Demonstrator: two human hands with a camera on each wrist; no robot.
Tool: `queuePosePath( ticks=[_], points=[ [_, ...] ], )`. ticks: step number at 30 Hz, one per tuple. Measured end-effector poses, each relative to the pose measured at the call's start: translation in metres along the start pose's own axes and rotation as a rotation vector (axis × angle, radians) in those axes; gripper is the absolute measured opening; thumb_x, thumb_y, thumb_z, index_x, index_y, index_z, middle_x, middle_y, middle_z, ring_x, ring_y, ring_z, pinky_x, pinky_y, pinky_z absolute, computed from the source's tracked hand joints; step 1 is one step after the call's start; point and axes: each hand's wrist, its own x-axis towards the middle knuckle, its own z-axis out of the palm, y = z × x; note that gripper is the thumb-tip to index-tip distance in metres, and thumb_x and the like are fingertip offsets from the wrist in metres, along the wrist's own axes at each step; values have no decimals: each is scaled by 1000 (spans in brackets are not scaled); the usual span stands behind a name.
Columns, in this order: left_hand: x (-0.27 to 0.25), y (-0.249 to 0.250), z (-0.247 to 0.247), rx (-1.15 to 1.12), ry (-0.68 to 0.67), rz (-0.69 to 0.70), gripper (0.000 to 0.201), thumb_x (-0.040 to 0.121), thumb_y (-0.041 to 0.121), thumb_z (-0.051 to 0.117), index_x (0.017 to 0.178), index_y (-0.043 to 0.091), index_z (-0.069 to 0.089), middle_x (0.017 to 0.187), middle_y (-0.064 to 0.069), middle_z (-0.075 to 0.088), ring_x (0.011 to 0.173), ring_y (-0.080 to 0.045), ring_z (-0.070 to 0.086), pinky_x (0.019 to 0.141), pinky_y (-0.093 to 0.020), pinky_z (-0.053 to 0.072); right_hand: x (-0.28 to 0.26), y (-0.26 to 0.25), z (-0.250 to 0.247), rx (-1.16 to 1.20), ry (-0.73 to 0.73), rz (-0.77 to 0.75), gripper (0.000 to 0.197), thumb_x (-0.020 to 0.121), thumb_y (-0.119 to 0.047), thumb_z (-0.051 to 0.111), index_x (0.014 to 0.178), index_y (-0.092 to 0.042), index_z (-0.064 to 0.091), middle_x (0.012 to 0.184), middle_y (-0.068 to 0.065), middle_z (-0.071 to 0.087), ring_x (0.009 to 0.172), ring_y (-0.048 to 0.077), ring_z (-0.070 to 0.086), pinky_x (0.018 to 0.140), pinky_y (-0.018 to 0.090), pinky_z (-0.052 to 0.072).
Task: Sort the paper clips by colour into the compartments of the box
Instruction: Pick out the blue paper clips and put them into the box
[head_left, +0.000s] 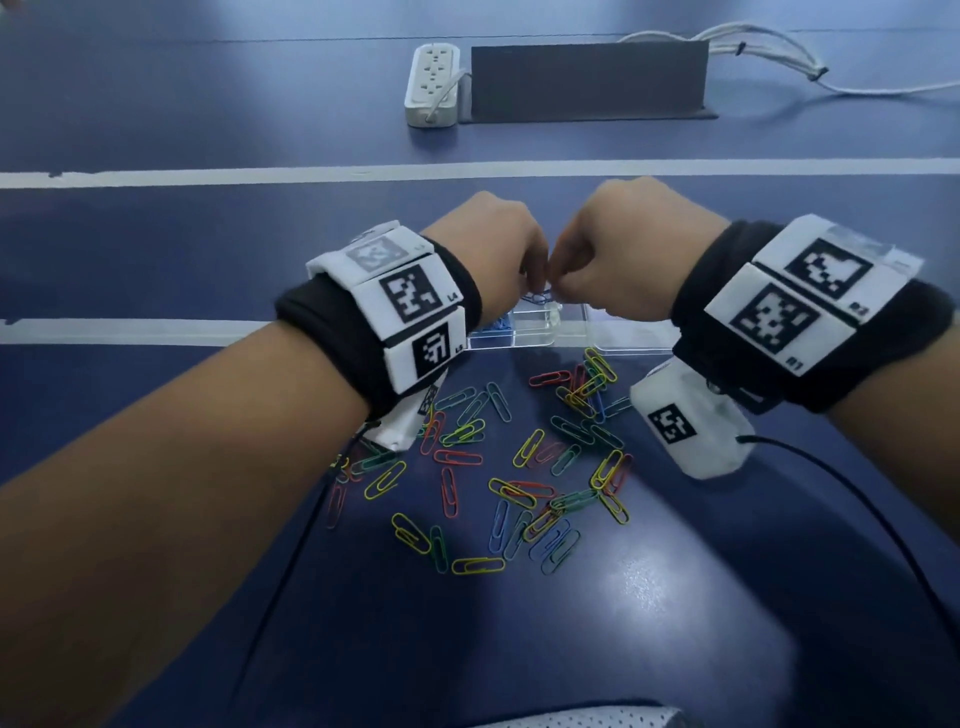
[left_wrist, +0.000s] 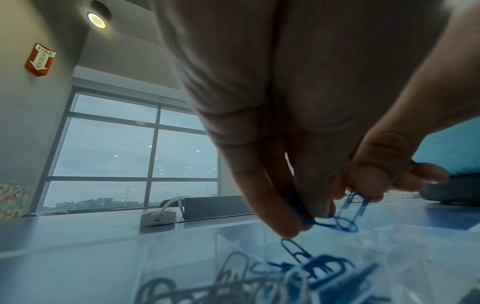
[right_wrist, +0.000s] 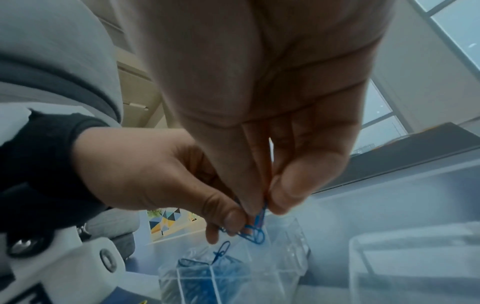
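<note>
Your left hand (head_left: 485, 249) pinches one of two tangled blue clips (left_wrist: 340, 221); your right hand (head_left: 618, 249) pinches the other — both grips are closed on the interlocked pair, held just above the clear box (head_left: 535, 325). To part them well, I'd slide one loop back along the other's wire rather than pull, keeping over the compartment with the blue clips (right_wrist: 202, 275) so whichever frees drops in. The head view hides the pinch behind your knuckles but shows the unsorted clips (head_left: 498, 467) on the desk (head_left: 675, 597) near you; the wrist views show the linked loops — and a stray blue clip (left_wrist: 296, 252) standing above the blue heap.
</note>
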Motion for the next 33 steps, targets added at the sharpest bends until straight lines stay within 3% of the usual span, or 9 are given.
queuePosePath(
  ticks=[3,7,10,13,15,18,23,28,33],
  points=[
    [1,1,-1,-8,-5,5,28,83,8,59,106,19,69,94,-1,69,89,-18,59,76,-19,35,-2,7,-3,44,-19,28,15,80,-16,61,85,-21,74,60,-3,59,59,16,56,75,29,53],
    [-1,1,-2,-198,-4,5,45,80,9,66,121,25,56,91,1,71,63,-4,55,80,-21,45,-6,15,-4,66,-20,31,15,83,-19,60,89,-23,73,58,-8,58,54,2,51,73,24,47],
    [-5,-3,-3,-279,-14,16,47,84,10,61,126,28,52,92,0,74,62,4,58,82,-23,51,-8,16,0,50,-32,29,16,83,-20,60,91,-23,73,57,-12,53,65,15,57,80,27,50],
    [-8,-9,-4,-314,-13,-5,47,86,11,58,129,30,50,93,-2,75,72,-9,67,83,-26,54,-9,15,2,42,-37,17,17,82,-20,59,91,-23,73,62,-8,57,75,20,58,84,30,52],
    [-10,-15,-6,-334,-8,-14,41,85,12,60,122,27,55,89,-1,74,71,-11,69,77,-26,56,-8,13,4,41,-36,-2,17,82,-20,60,92,-23,73,72,-2,62,74,20,57,84,30,51],
    [-12,-23,-11,-153,-16,8,23,78,22,71,101,23,67,74,7,65,57,2,56,69,-21,48,-9,10,8,18,-19,-42,18,82,-21,60,94,-22,73,74,-1,59,76,19,53,78,26,46],
    [-18,-30,-10,92,-148,11,21,68,31,79,87,23,74,78,0,69,65,-14,55,69,-21,39,-11,6,10,-4,-34,-53,17,82,-23,60,93,-22,73,77,-1,60,78,20,54,79,27,47],
    [-17,-27,-6,62,-118,24,11,72,27,76,79,20,76,56,9,59,53,-1,49,57,-21,37,-19,3,11,-44,-120,-55,14,82,-26,61,89,-25,72,76,-2,60,80,22,59,81,30,51],
    [-14,-24,-3,54,-100,37,9,73,20,74,82,20,75,79,-3,73,69,-16,54,75,-28,48,-34,-5,6,-67,-149,-116,14,80,-20,60,84,-26,72,77,-3,70,77,21,62,78,30,52]
  ],
)
